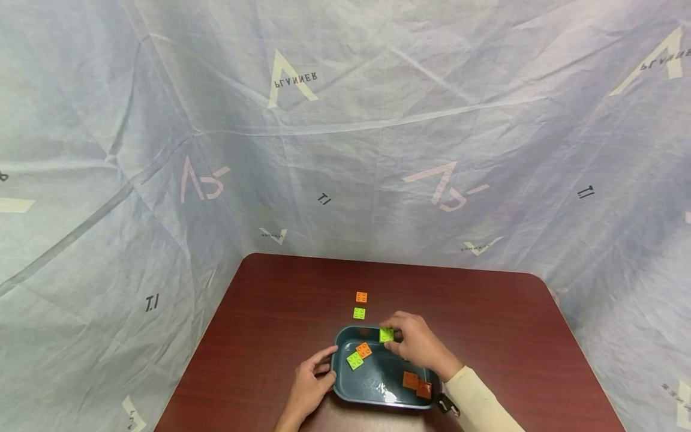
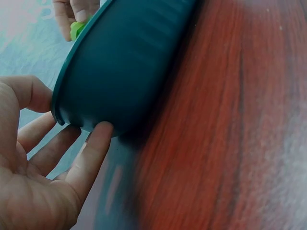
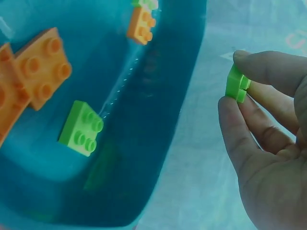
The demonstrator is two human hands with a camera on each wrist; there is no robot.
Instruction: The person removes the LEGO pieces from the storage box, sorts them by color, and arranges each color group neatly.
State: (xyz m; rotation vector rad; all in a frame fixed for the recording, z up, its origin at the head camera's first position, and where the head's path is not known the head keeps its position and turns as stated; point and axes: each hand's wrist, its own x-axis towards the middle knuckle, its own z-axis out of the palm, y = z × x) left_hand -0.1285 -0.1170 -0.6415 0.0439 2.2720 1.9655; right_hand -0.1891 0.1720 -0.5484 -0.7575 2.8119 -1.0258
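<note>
In the head view my right hand (image 1: pixel 418 342) pinches a lime-green toy brick (image 1: pixel 386 335) over the far rim of a dark teal tray (image 1: pixel 383 407). The right wrist view shows this brick (image 3: pixel 236 84) between thumb and fingertips, outside the tray wall. My left hand (image 1: pixel 310 384) holds the tray's left end, fingers against the outer wall (image 2: pixel 115 72). Inside the tray lie an orange brick (image 1: pixel 364 350) touching a green one (image 1: pixel 354 360), and two orange bricks (image 1: pixel 410 380) at the near right. Another green brick (image 3: pixel 81 129) shows only in the right wrist view.
Beyond the tray, an orange brick (image 1: pixel 361 297) and a green brick (image 1: pixel 359 313) lie in a row on the reddish-brown table (image 1: pixel 281 300). A black strap with a clip (image 1: pixel 448 405) hangs by the right wrist. Pale printed sheeting (image 1: pixel 351 228) surrounds the table.
</note>
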